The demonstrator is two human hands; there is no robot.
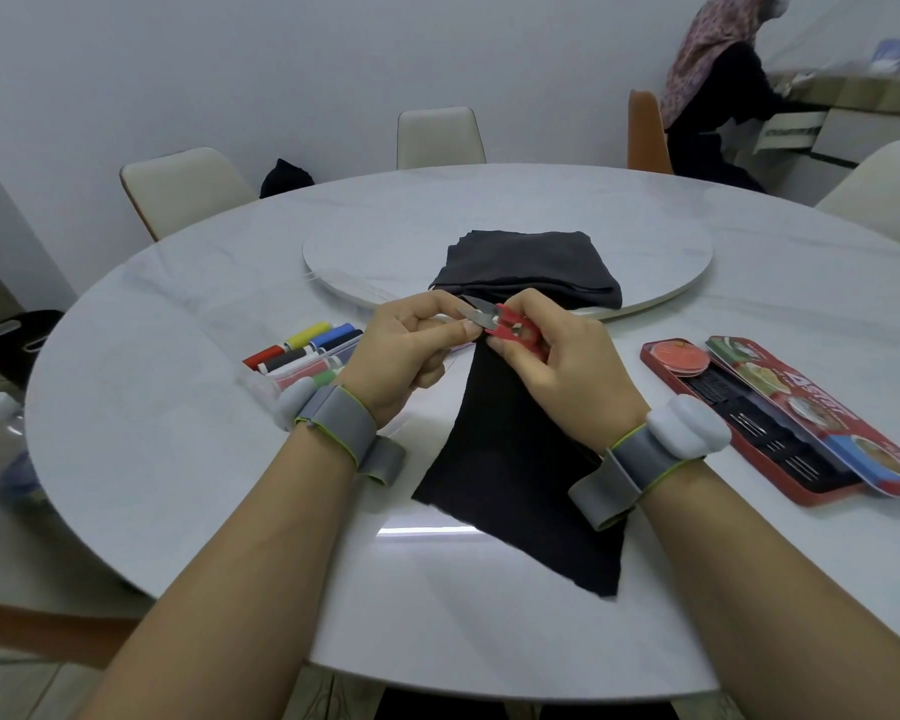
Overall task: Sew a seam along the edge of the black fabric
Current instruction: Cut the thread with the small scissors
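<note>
Hands meet over black fabric [515,459]: right hand [557,366] pinching red snips [510,327]; left hand [411,345] fingers pinched at blade tips.

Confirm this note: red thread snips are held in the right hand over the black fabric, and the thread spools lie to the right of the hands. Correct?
Not quite. The thread spools lie to the left of the hands, beside the left hand; it is the open red needle tin that lies to the right. The rest stands: the right hand holds the red thread snips over the black fabric, as the head view shows.
</note>
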